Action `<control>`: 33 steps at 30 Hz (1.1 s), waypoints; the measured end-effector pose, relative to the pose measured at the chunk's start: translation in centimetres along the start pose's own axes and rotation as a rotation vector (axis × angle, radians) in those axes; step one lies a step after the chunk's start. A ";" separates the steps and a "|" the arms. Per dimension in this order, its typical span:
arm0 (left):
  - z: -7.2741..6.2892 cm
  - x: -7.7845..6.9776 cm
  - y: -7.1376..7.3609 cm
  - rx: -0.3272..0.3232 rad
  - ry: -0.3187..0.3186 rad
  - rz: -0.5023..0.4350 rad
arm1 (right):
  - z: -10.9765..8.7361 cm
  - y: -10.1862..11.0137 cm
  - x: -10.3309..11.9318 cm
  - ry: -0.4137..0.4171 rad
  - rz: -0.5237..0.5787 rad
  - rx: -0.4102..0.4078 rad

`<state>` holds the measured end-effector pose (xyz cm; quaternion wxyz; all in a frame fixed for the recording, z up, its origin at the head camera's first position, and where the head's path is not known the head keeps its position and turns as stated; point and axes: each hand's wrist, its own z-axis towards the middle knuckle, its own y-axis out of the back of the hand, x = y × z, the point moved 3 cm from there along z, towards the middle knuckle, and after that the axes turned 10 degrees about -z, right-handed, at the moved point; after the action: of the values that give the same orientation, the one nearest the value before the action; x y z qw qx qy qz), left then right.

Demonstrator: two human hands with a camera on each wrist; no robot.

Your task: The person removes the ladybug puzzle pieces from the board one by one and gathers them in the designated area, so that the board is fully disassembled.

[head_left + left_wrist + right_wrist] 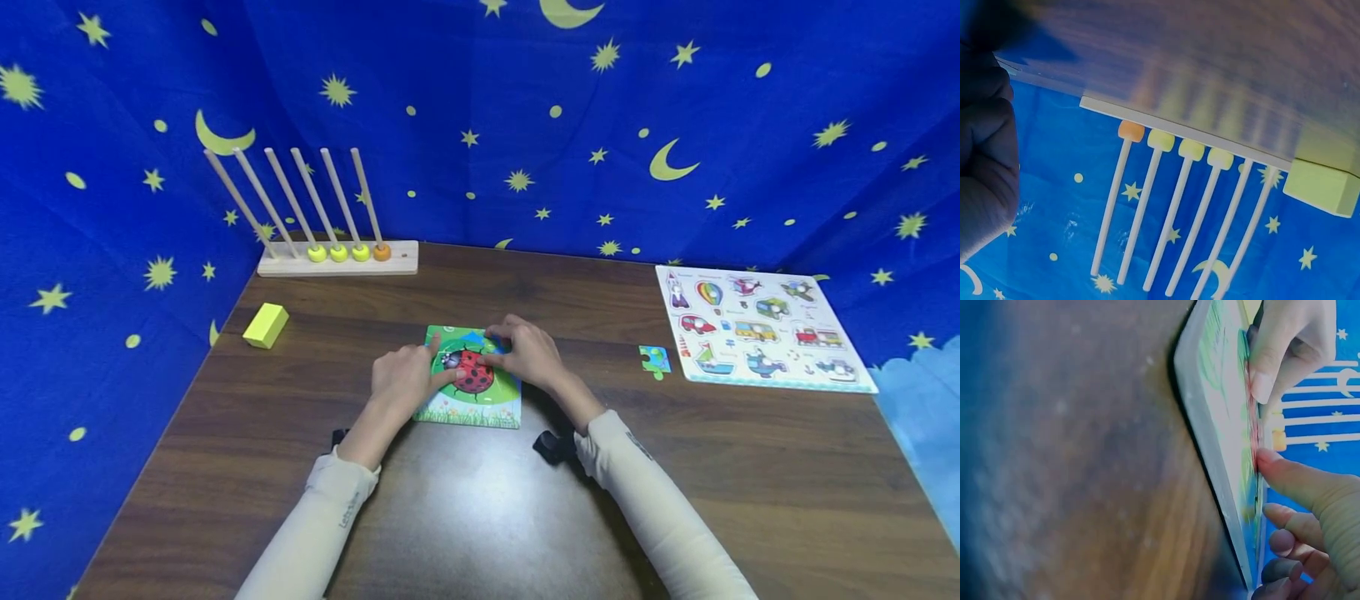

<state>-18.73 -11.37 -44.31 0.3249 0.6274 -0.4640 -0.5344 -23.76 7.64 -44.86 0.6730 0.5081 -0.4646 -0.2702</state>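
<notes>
Ladybird puzzle board is set flat on the brown tabletop, approx. mid-table, directly btwn both hands. Its L side is pressed by the L hand, thumb & index laid out straight, w/ the other fingers seen folded in the wrist view. Its upper R corner is covered by the R hand: thumb tip rested on the ladybird pic, other fingers bent at the edge; whether a piece is pinched there can't be told. View of the board is partly blocked by both hands, esp. at that corner. A loose puzzle piece is left lying to the R, just beside a white vehicle board, which is placed at a slant nr the far R edge. On the far L, a wooden peg stand w/ 6 pegs is stood nr the curtain; 3 yellow rings & 1 orange ring are threaded at peg bottoms. Yellow block is placed in front of the stand, well apart from the hands. Black gadget is seen by the R wrist.
</notes>
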 end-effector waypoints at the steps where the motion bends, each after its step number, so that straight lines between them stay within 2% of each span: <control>1: 0.0 0.0 0.0 0.000 -0.002 0.000 | 0.0 0.1 0.0 0.003 -0.003 0.002; 8: 0.0 0.0 0.0 -0.002 -0.012 0.005 | -0.2 0.2 -0.1 -0.021 -0.058 0.002; 19: -0.1 0.0 0.0 -0.026 -0.040 0.019 | -0.3 0.0 0.4 -0.066 -0.021 -0.008; 26: -0.2 0.2 -0.1 -0.024 -0.040 0.043 | -0.3 -0.2 1.1 -0.072 -0.061 -0.024; 33: -0.2 0.3 -0.1 -0.021 -0.031 0.020 | -0.5 -0.5 1.2 -0.121 -0.033 -0.042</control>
<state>-18.56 -11.59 -44.47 0.3296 0.6108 -0.4697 -0.5455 -22.80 6.69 -44.93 0.6496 0.4844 -0.4902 -0.3211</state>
